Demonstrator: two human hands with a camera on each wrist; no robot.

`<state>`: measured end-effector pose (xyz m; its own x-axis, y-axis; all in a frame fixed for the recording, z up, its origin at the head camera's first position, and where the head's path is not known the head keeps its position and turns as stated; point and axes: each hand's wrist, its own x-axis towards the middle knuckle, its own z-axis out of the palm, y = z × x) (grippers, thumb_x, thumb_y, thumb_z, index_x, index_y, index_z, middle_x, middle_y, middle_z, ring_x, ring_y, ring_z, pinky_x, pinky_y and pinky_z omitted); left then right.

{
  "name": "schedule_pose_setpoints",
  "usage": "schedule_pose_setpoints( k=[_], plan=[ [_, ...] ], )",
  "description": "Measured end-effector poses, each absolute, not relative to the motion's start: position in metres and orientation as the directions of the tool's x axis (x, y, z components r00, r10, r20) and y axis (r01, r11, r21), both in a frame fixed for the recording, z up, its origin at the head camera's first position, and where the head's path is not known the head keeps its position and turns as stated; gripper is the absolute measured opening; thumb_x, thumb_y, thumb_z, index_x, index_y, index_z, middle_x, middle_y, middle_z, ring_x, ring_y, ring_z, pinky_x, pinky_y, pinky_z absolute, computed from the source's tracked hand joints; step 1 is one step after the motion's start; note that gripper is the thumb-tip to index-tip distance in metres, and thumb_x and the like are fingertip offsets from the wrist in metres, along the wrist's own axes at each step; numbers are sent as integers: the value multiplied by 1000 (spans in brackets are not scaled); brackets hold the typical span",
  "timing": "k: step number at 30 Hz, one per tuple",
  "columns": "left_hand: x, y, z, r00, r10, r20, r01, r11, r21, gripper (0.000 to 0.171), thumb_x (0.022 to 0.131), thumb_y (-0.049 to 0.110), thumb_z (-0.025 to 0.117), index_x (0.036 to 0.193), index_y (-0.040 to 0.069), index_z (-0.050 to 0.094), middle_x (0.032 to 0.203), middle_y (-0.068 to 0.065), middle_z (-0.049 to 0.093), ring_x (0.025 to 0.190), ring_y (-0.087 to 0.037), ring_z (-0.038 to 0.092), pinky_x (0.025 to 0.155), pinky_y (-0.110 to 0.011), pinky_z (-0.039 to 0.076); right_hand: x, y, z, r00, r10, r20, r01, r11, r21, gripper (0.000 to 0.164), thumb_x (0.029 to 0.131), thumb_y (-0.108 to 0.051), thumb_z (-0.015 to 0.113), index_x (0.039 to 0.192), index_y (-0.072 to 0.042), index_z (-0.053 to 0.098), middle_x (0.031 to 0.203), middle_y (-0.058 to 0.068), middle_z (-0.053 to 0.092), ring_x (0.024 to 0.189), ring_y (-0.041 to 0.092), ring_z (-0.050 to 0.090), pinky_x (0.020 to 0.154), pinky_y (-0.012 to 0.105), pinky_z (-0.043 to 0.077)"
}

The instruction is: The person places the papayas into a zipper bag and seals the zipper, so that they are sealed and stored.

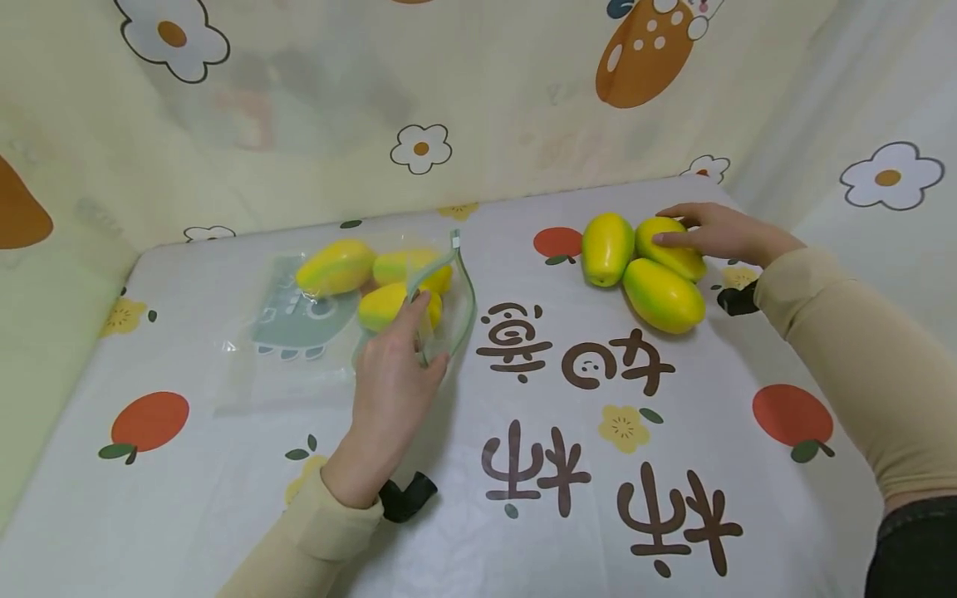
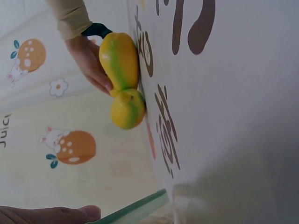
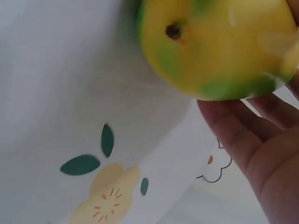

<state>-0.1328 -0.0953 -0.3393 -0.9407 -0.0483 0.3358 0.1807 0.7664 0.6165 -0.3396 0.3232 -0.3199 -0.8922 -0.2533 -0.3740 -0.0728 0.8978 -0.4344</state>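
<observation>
A clear zip bag (image 1: 247, 378) with a green-edged mouth and a printed grey-green picture lies on the left of the table, three yellow-green mangoes inside it. My left hand (image 1: 396, 390) pinches the near side of the bag's mouth, which gapes toward the right; the green rim (image 2: 140, 207) shows beside the thumb in the left wrist view. At the back right, three more mangoes (image 1: 664, 295) sit touching in a cluster. My right hand (image 1: 718, 232) grips the rear right mango (image 3: 219, 51), fingers and thumb around it; part of that fruit is hidden by the hand.
The tablecloth (image 1: 553, 531) is white with printed fruit, flowers and brown characters. A patterned curtain (image 1: 493, 83) hangs along the table's back edge, and a pale curtain (image 1: 890, 274) is at the right. Black straps (image 1: 407, 497) are on both wrists.
</observation>
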Motion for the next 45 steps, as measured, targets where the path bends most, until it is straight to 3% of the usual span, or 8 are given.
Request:
schedule_pose_setpoints(
  k=[11,15,19,24,28,32,40,45],
  plan=[
    [-133,-95,-341,-940,-44,339,187,764,618,69,79,-1,84,142,5,58,120,-19,73,85,-33,72,79,-47,61,-329,340,-312,-978,-102,-180,18,826,-563,85,103,-56,46,162,-3,17,160,36,23,135,52,33,109,69,37],
    [-133,-94,-343,-948,-42,316,172,769,616,68,79,0,84,142,5,58,113,-19,74,82,-33,71,79,-47,60,-314,338,-297,-997,-38,-70,20,731,-683,74,104,-50,47,164,-16,18,148,16,39,121,32,45,98,33,51],
    [-133,-95,-343,-952,-40,303,164,769,618,69,80,1,84,143,5,57,116,-20,74,85,-34,71,81,-48,60,-298,323,-279,-998,-57,40,-64,523,-850,59,106,-39,51,160,-26,31,126,-9,46,108,13,49,78,6,49],
    [-133,-96,-341,-949,-44,312,170,763,623,69,80,1,84,143,5,57,121,-21,73,88,-34,72,81,-47,61,-276,286,-274,-978,-143,150,-189,317,-929,44,106,-24,55,147,-18,39,128,-6,50,109,13,53,83,8,52],
    [-133,-96,-339,-948,-50,314,170,757,631,71,79,1,85,144,5,57,106,-19,75,80,-30,69,74,-42,60,-256,252,-280,-972,-195,131,-209,461,-862,51,106,-29,56,151,-19,35,138,2,50,113,17,55,89,11,51],
    [-134,-97,-338,-952,-55,301,161,747,645,73,79,2,85,145,6,56,100,-18,75,79,-28,69,71,-40,59,-241,221,-285,-963,-264,62,-205,558,-804,61,105,-35,55,160,-25,31,152,9,44,127,28,53,105,29,47],
    [-134,-97,-338,-953,-65,296,151,745,650,76,78,2,86,147,6,53,102,-18,75,81,-28,69,73,-42,59,-234,178,-305,-954,-299,-15,-149,517,-843,60,101,-33,63,154,-15,41,145,12,49,121,29,55,96,30,48],
    [-134,-97,-337,-948,-59,312,163,751,640,78,78,2,86,148,5,52,104,-19,75,81,-29,70,73,-43,60,-235,161,-321,-953,-297,-64,-101,507,-856,61,99,-34,67,148,-8,42,143,13,51,122,29,58,104,38,48]
  ],
)
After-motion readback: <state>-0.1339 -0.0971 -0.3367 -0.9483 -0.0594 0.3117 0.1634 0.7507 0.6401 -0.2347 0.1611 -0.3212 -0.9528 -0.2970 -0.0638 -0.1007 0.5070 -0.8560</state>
